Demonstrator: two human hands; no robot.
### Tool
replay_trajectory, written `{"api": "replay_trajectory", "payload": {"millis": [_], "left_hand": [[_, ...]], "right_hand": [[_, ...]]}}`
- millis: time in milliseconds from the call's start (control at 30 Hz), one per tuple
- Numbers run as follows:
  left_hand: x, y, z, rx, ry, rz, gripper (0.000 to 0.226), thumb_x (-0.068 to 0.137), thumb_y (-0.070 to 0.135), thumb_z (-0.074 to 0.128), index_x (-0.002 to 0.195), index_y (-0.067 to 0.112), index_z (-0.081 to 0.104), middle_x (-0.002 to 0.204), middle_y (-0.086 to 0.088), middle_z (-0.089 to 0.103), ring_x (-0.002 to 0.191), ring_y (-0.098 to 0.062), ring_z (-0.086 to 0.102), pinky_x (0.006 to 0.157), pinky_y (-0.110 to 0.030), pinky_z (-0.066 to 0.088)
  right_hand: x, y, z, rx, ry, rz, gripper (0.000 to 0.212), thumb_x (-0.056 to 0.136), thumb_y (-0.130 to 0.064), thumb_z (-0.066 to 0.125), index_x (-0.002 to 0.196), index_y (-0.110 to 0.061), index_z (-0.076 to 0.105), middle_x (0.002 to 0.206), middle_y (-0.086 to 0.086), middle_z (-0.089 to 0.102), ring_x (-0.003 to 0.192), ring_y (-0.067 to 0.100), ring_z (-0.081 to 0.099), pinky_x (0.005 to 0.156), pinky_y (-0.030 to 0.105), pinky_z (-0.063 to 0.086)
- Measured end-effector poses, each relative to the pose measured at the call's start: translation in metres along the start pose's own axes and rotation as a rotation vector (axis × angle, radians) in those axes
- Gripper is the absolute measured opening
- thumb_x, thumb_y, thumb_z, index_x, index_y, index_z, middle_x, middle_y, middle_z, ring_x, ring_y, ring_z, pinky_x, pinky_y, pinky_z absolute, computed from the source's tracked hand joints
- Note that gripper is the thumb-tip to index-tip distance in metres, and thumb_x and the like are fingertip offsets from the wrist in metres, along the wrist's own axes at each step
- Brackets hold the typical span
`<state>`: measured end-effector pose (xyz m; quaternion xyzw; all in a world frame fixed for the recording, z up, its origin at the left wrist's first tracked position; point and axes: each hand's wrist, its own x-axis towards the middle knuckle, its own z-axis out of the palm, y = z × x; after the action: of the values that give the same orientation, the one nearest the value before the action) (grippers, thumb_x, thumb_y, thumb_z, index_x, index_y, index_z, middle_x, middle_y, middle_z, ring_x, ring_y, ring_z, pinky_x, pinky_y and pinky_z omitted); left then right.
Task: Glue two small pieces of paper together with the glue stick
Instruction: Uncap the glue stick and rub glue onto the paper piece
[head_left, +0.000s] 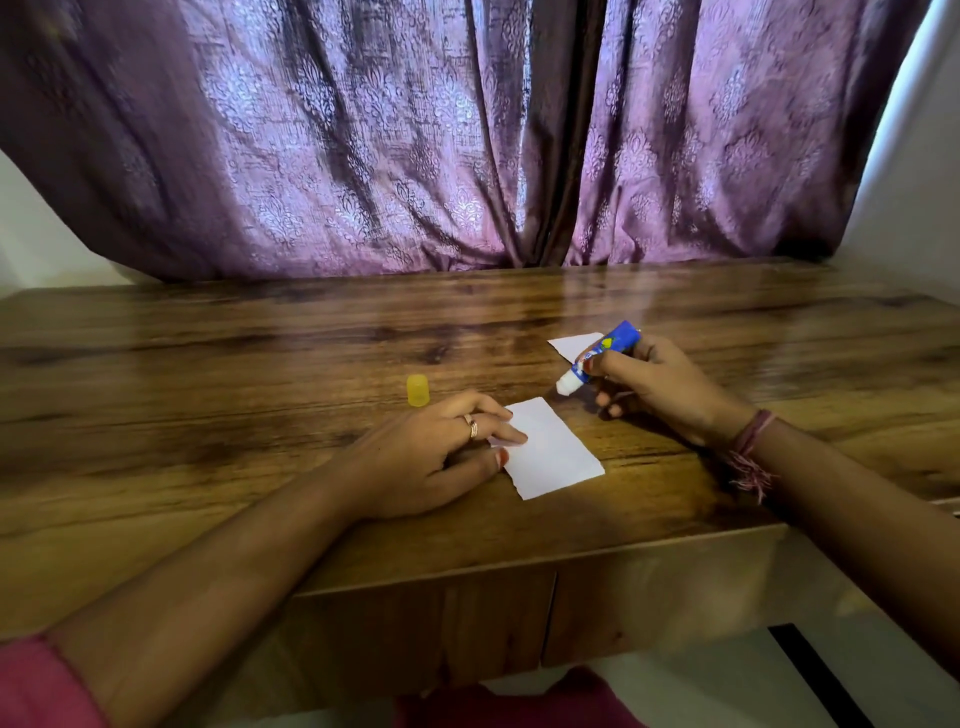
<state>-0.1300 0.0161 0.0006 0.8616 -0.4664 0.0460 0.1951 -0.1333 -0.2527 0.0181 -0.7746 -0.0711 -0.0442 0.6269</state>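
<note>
Your near white rectangular piece of paper (550, 449) lies flat on the tabletop, pinned at its left edge, its near-left edge ragged. The second small white paper piece (574, 345) lies flat farther right, partly hidden. Your blue-labelled glue stick (597, 361) is uncapped and tilted, white tip down-left just above the near paper's far corner. Its yellow plastic cap (418, 391) stands upright to the left.
</note>
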Motion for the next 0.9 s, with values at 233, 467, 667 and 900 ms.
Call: {"api": "replay_trajectory", "payload": {"millis": [233,467,667,900], "left_hand": [[0.007,0.0,0.004,0.026,-0.018,-0.083,0.052,0.085,0.07,0.029,0.126,0.046,0.05,0.133,0.021,0.046,0.117,0.003,0.046,0.091,-0.039,0.047],[0.011,0.002,0.004,0.021,-0.004,-0.106,0.049,0.083,0.068,0.038,0.121,0.042,0.056,0.13,0.02,0.049,0.112,0.0,0.05,0.091,-0.038,0.047],[0.01,0.004,0.002,0.021,-0.001,-0.119,0.043,0.086,0.064,0.044,0.119,0.041,0.057,0.13,0.021,0.049,0.108,0.0,0.052,0.089,-0.036,0.048],[0.012,0.004,0.002,0.044,0.003,-0.088,0.041,0.088,0.058,0.046,0.119,0.036,0.059,0.135,0.017,0.052,0.119,0.001,0.047,0.088,-0.024,0.042]], "right_hand": [[0.01,0.001,0.014,-0.198,0.047,-0.042,0.013,0.09,-0.013,0.06,0.097,-0.003,0.065,0.061,0.002,0.058,0.045,0.004,0.051,0.046,0.019,0.044],[0.008,0.004,0.013,-0.239,0.015,-0.042,0.007,0.088,-0.022,0.065,0.088,-0.016,0.069,0.07,0.004,0.064,0.054,0.006,0.055,0.049,0.016,0.044],[0.01,0.006,0.013,-0.254,-0.019,-0.06,0.007,0.088,-0.021,0.065,0.087,-0.017,0.07,0.059,-0.005,0.063,0.047,0.001,0.053,0.044,0.012,0.042],[0.009,0.007,0.011,-0.27,-0.043,-0.065,0.013,0.088,-0.022,0.065,0.09,-0.012,0.072,0.065,0.005,0.063,0.05,0.006,0.052,0.047,0.014,0.041]]}}
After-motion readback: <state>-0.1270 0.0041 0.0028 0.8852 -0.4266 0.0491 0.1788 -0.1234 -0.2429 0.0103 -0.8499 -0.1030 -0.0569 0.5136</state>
